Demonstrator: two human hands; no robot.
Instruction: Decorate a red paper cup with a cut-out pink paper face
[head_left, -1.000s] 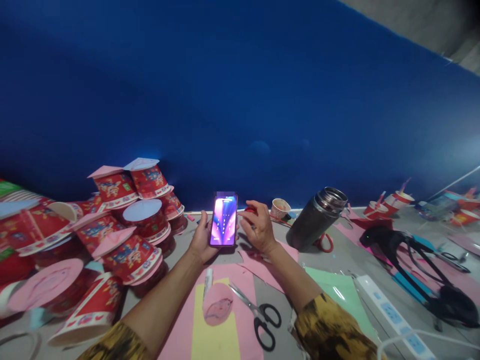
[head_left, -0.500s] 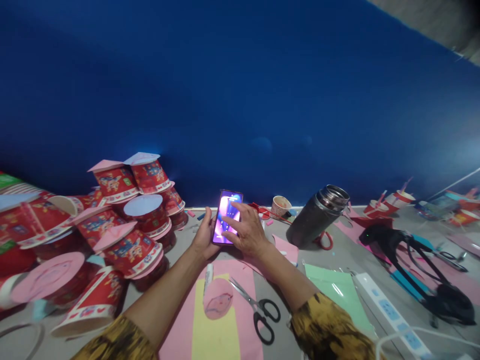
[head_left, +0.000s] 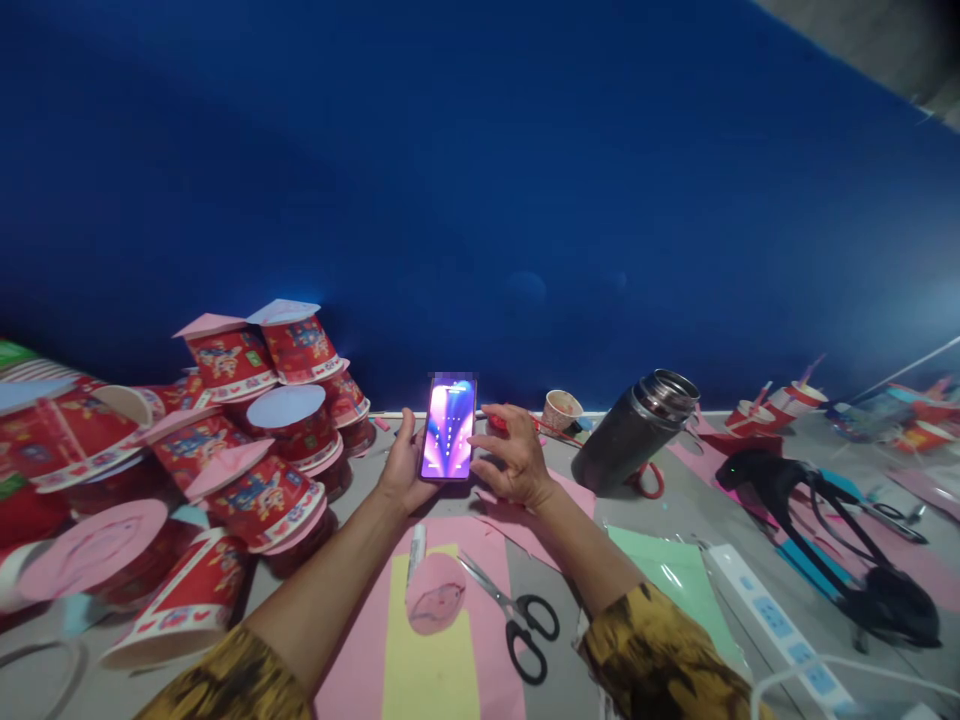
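A lit smartphone [head_left: 448,430] with a purple screen and a keypad of dots rests in my left hand [head_left: 403,468], whose thumb lies along its left edge. My right hand [head_left: 516,455] is beside the phone's right edge, fingers apart and curved; whether a fingertip touches the edge I cannot tell. Nearer to me lie pink paper [head_left: 352,660] and a yellow strip [head_left: 430,680]. On them are a glue stick [head_left: 417,550], a pink paper disc with a drawing [head_left: 437,595] and black-handled scissors [head_left: 517,612].
Stacked red paper cups [head_left: 255,490] with paper tops fill the left side. A dark thermos without a lid [head_left: 636,430] stands tilted in view at right, near a small paper cup [head_left: 562,410]. Further right are a green sheet [head_left: 667,580], a power strip [head_left: 780,625] and a black strapped device [head_left: 832,540].
My right hand has drawn back from the screen to the right, uncovering it. The phone has shifted slightly and now stands straighter in my left hand.
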